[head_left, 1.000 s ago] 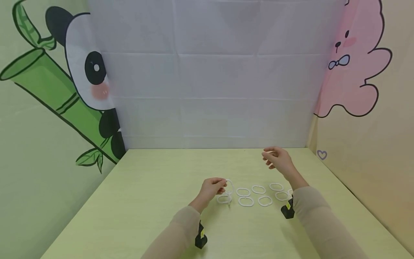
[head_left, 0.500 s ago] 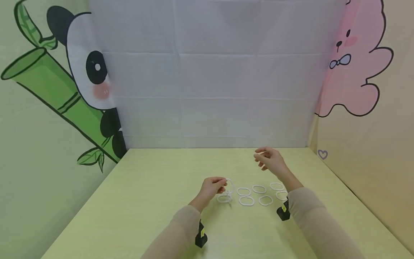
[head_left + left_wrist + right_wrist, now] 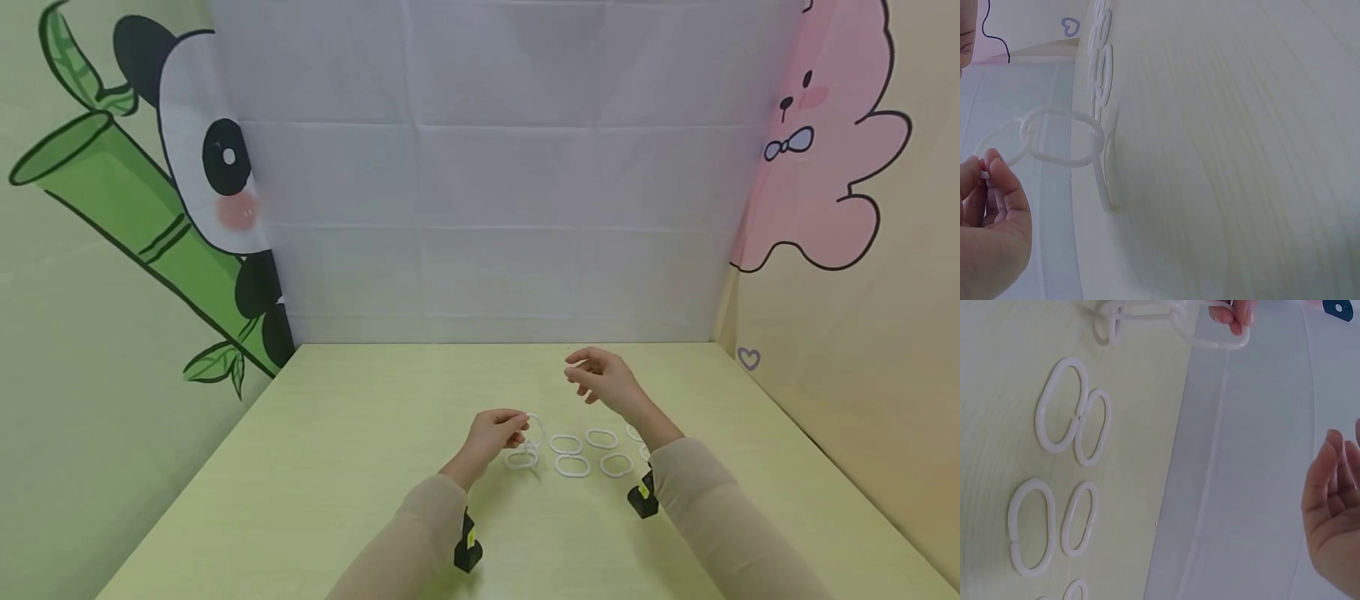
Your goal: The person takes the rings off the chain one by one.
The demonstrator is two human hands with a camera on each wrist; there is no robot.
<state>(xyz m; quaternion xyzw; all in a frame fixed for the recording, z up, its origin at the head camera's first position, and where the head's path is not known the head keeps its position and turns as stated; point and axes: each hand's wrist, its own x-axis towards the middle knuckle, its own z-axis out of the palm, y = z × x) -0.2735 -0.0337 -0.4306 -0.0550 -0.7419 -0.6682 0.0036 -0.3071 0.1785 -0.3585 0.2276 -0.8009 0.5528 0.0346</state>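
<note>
My left hand (image 3: 491,437) pinches a white plastic oval shower curtain ring (image 3: 1216,345) between thumb and fingers, above the table. A second ring (image 3: 1063,163) hooks through it and stretches sideways in the left wrist view. At that ring's far end, another ring (image 3: 1101,181) stands at the tabletop, so they form a short chain. My right hand (image 3: 606,383) hovers over the far part of the table, holding nothing, its fingers loosely bent. In the right wrist view, its thumb and fingers (image 3: 1321,478) appear at the right edge, apart from the rings.
Several loose white rings (image 3: 1052,512) with small gaps lie in two rows on the pale wood-grain table (image 3: 360,417), right of the chain. My right forearm (image 3: 720,492) covers some of them. A white sheet (image 3: 495,167) hangs behind the table, between patterned side walls.
My right hand has moved left and slightly down, towards my left hand, and its forearm now covers more of the rightmost rings. My left hand keeps the ring nearly still.
</note>
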